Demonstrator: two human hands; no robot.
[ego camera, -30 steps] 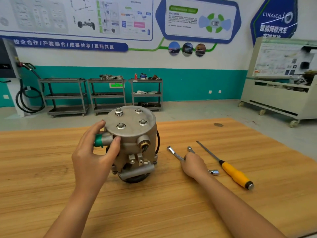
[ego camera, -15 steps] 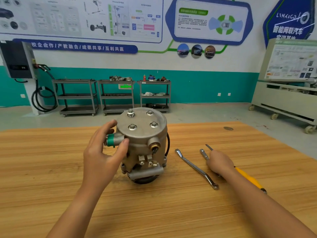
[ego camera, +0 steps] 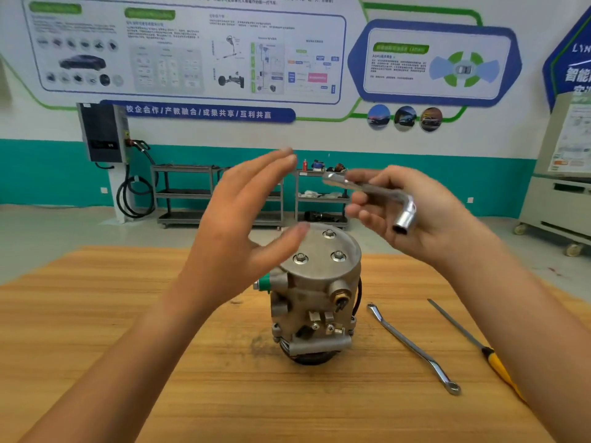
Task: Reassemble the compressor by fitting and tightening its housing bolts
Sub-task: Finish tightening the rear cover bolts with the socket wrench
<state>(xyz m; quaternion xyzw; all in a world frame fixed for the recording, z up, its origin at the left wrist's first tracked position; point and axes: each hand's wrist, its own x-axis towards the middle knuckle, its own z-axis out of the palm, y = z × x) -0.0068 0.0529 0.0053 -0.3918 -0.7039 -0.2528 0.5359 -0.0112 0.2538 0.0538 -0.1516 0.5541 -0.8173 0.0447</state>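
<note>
Blue wall banner [ego camera: 198, 112]: "校企合作/产教融合/成果共享/互利共赢", white characters.
Blue wall sign [ego camera: 572, 63], right edge: "LYN…", "智能", cut off.
Poster small print: illegible.

- The compressor [ego camera: 315, 292] was dull silver-grey metal, with a green collar [ego camera: 265, 280] on its left port, a brass-coloured fitting [ego camera: 340, 297] at the right and a black pulley [ego camera: 311, 358] underneath.
- The housing bolts [ego camera: 300, 258] on its top plate were silver.
- The socket wrench [ego camera: 383, 195] was bright chrome.
- The table [ego camera: 128, 314] was light orange-brown wood, streaked with fine darker grain lines.
- The ring spanner [ego camera: 412, 346] was shiny silver.
- The screwdriver [ego camera: 460, 329] had a grey shaft, a black collar and a yellow handle.
- The wall [ego camera: 48, 174] was white above a teal band.
- The posters [ego camera: 192, 52] were white, edged in blue with green lines.
- The shelf carts [ego camera: 185, 193] were grey.
- The charger box [ego camera: 102, 132] was dark grey with a black cable.
</note>
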